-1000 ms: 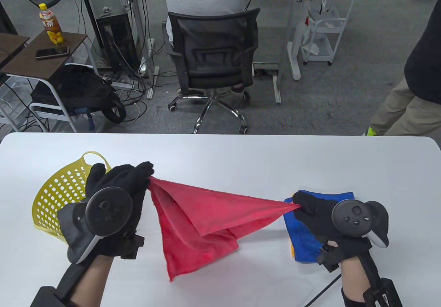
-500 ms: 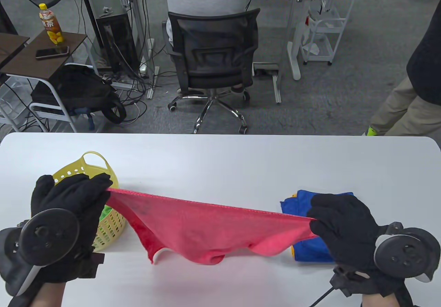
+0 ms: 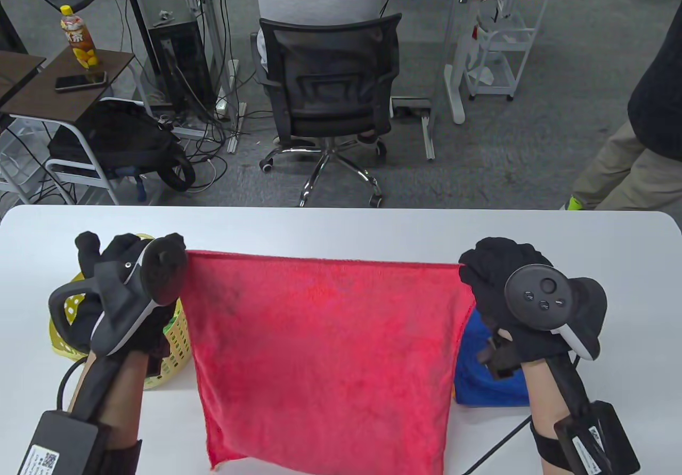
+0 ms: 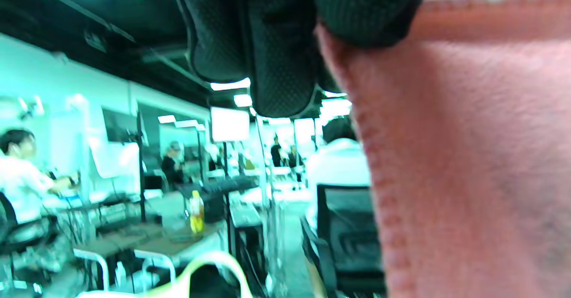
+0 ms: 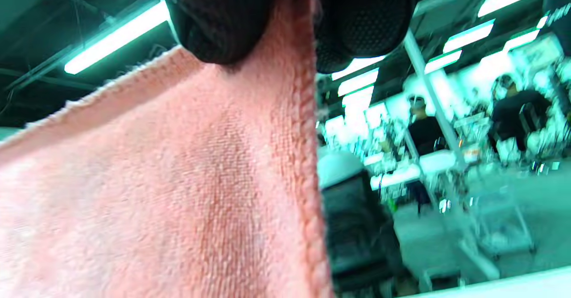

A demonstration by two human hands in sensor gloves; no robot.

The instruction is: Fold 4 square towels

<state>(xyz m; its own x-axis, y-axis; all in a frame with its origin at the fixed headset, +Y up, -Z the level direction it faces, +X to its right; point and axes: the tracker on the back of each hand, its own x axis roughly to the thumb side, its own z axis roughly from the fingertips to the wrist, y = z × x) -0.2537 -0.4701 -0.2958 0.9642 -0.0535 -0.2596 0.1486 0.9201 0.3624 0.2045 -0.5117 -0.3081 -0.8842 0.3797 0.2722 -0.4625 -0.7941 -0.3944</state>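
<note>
White counter [image 3: 341, 230] spans the near half of the table view. Red towel [image 3: 325, 358] hangs spread flat above its middle – top edge taut and level between the two hands, lower edge running toward the near side. Left hand [image 3: 133, 283] pinches the towel's top left corner; in the left wrist view the fingertips [image 4: 361, 12] press on the hem. Right hand [image 3: 506, 294] pinches the top right corner – both grips pressed together on cloth. Yellow perforated basket [image 3: 176, 336] sits at left, partly behind the left hand. Blue folded towel [image 3: 479, 379] lies at right, just beside the red towel's edge, under the right wrist.
</note>
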